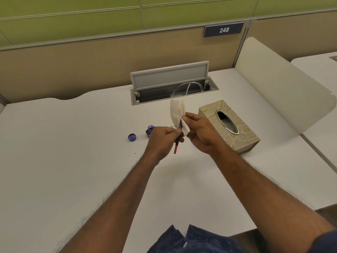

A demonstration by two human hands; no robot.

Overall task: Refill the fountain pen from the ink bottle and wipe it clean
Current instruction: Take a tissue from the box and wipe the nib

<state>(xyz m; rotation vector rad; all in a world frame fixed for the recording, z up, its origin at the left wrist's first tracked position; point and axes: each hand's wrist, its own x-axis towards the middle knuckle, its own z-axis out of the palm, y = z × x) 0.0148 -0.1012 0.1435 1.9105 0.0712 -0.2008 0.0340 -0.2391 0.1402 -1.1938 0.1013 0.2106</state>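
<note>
My left hand [161, 139] grips the fountain pen [176, 146] above the white desk, its red end pointing down toward me. The pen's upper end is wrapped in a white tissue [177, 115] that my right hand [197, 133] pinches around it. The pen's tip is hidden inside the tissue. Just behind my left hand stands the small open ink bottle [150, 130], dark with blue ink. Its blue cap [132, 137] lies upside down on the desk to the left of the bottle.
A beige patterned tissue box [242, 137] sits right of my right hand. An open cable tray [173, 90] with white cables lies at the back of the white desk [63, 143]. A curved white divider [273, 84] rises on the right.
</note>
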